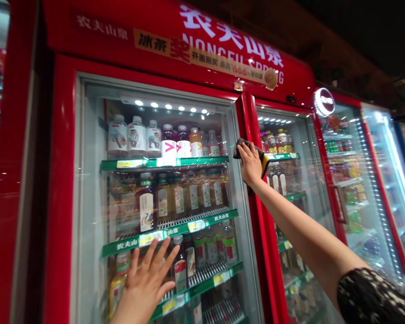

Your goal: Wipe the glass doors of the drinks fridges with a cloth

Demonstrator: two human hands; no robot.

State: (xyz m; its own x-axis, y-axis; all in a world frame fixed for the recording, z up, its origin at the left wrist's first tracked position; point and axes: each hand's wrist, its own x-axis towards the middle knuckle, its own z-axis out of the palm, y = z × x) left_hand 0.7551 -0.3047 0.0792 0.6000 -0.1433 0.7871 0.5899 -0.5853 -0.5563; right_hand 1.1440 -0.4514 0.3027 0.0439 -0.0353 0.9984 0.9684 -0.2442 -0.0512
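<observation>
Head view: the right hand (250, 164) seems clamped on a soft, light dark cloth (242, 148) against the cooler's glass door (91, 180); the left hand (143, 283) rests with fingers spread apart on the glass.

The left hand (145, 283) runs off the bottom edge, and the shelf tags (196, 226) are too small to read.

- Dark short sleeve (371, 297) on the right arm, flecked with a pale mottled print
- Its hem curving across the upper arm, just above the elbow
- Right forearm (300, 225) bare from hem to wrist
- Left hand (145, 288) and right hand (250, 164) both bare
</observation>
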